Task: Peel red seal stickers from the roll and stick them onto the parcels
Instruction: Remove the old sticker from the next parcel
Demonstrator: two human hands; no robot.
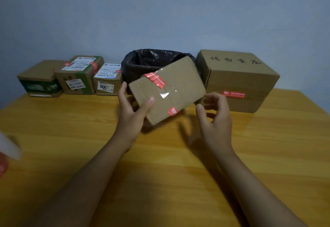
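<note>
While we hold the small parcel (pixel 167 91) above the wooden table (pixel 160 173), only our left hand (pixel 133 107) really carries it: the thumb lies on its top face and the other fingers go under it, out of sight. Our right hand (pixel 214 118) is just beside the parcel's right corner, with the fingers loosely curled and apart, and it holds nothing, as far as we can see.

Two red seal stickers are already on this parcel, one (pixel 155 80) across the tape near the far edge and one (pixel 172 111) folded over the near edge. The sticker roll (pixel 5 157) is, we think, the blurred white and red shape at the left border, well apart from both hands.

We see some risks. The parcel is tilted and gripped on one side only, so it can slip or turn and fall on the table, or into the bin with the black bag (pixel 153 60) behind it. The glossy tape can also let a seal lift at its ends if it is not pressed well. Because the other parcels (pixel 75 75) and the big box (pixel 235 78) already carry red seals, we can also lose count and seal one parcel twice.
</note>
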